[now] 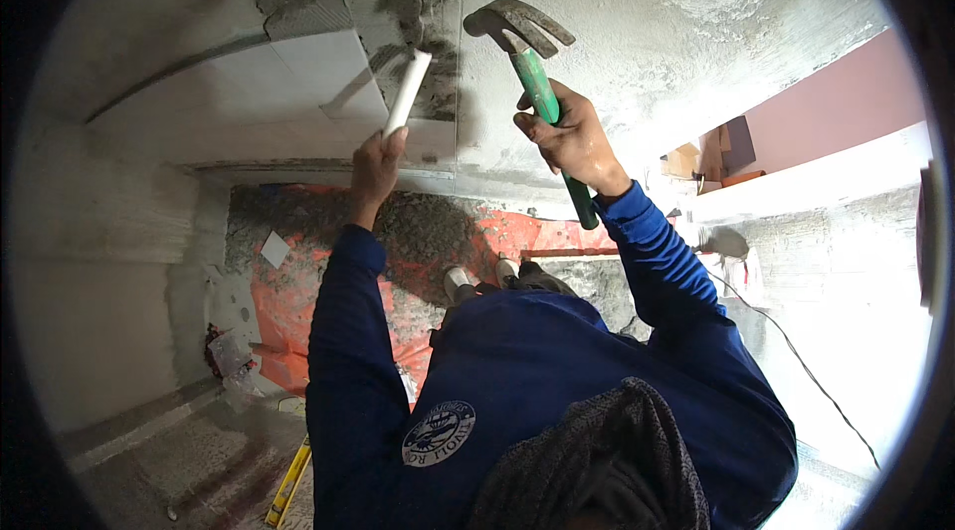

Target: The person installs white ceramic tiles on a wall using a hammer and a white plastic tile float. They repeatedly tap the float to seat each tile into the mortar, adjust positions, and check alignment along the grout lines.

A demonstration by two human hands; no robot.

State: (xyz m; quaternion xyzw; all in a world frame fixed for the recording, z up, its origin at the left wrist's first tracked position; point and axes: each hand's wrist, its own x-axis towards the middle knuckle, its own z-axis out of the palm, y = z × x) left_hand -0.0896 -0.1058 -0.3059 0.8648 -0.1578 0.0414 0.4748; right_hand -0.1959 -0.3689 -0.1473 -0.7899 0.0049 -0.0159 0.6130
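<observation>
My right hand (579, 140) is closed around the green handle of a claw hammer (535, 83), whose dark metal head points up toward the wall. In my left hand (378, 170) is a slim white bar (408, 90), gripped at its lower end. Its exact kind is hard to tell. The bar's upper end is in front of a rough patch of dark mortar (423, 28), left of the hammer head; I cannot tell whether it touches. Light tiles (298, 83) cover the wall to the left of that patch.
A thin string (459, 63) runs down the wall. Rubble lies over a red sheet (288, 306) by my feet, with a white square piece (275, 250) on it. A yellow spirit level (288, 485) is at lower left. A dark cable (796, 356) trails at right.
</observation>
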